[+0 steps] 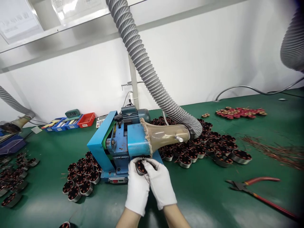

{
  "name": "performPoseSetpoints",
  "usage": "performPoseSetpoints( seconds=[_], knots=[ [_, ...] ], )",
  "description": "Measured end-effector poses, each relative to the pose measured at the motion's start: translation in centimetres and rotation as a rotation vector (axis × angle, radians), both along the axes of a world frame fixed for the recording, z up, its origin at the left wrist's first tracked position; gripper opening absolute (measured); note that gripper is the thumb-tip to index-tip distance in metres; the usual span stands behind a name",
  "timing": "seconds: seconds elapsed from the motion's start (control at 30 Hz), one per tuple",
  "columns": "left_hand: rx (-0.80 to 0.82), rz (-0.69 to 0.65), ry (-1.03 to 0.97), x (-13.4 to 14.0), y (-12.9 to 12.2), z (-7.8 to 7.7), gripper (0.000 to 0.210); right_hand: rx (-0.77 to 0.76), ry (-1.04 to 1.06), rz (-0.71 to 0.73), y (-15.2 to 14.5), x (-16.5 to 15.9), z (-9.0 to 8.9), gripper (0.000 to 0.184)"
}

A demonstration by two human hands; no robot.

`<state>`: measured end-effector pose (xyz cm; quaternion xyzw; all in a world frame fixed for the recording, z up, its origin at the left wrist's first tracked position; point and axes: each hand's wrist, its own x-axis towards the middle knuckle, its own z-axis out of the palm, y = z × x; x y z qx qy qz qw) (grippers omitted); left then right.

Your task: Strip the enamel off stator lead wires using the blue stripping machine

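Both my hands wear white gloves and meet at the front of a blue bench machine (137, 139). My left hand (137, 190) is closed around a motor stator (141, 167), a metal ring with dark, copper-wound insides. The fingers of my right hand (160, 182) are pinched together at the stator's right edge; whether they also grip one of its wire ends I cannot tell. The stator is held up just below the machine's blue guard, under a clear yellowish suction funnel (166, 136). The fingertips partly cover its rim.
Finished-looking stators stand in groups left (82, 177) and right (190, 155) of the machine. Pliers (244, 186) with red handles, copper wire scraps (273, 148) and red rings (239, 112) lie to the right. A grey hose (147, 69) hangs overhead; a red bin (86, 120) sits behind.
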<state>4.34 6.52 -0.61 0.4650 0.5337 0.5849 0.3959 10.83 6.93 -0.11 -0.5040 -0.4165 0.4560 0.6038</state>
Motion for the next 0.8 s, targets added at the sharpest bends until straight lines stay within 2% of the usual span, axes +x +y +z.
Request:
performPoseSetpoints(
  seconds=[0.13, 0.23, 0.3, 0.47, 0.53, 0.6, 0.7, 0.8],
  knots=[
    [-0.024, -0.011, -0.041, -0.3, -1.7, -0.1, 0.022, 0.019, -0.031, 0.016, -2.2, 0.1, 0.2, 0.018],
    [-0.119, -0.076, -0.105, -1.3, -3.9, -0.6, 0.015, 0.102, -0.034, 0.062, -4.6, 0.4, 0.2, 0.019],
    [-0.2, -0.165, -0.131, -2.2, -5.2, -0.7, 0.021, 0.13, 0.022, 0.095, -6.0, 0.8, 0.2, 0.021],
    [-0.325, -0.319, -0.217, -3.6, -6.3, 0.7, 0.051, -0.017, 0.164, 0.036, -7.8, 2.6, -0.1, 0.026],
    [-0.386, -0.34, -0.287, -3.6, -6.2, 1.1, 0.043, 0.027, 0.123, 0.126, -8.1, 3.3, -0.3, 0.024],
    [-0.424, -0.338, -0.339, -3.4, -6.2, 1.5, 0.034, 0.139, 0.033, 0.242, -8.2, 3.9, -0.2, 0.023],
    [-0.557, -0.342, -0.537, -2.9, -6.6, 1.9, 0.032, 0.241, -0.028, 0.297, -8.0, 4.0, 0.8, 0.019],
    [-0.714, -0.321, -0.774, -2.5, -7.1, 2.6, 0.031, 0.178, 0.143, 0.285, -7.5, 3.6, 2.1, 0.01]
  ],
)
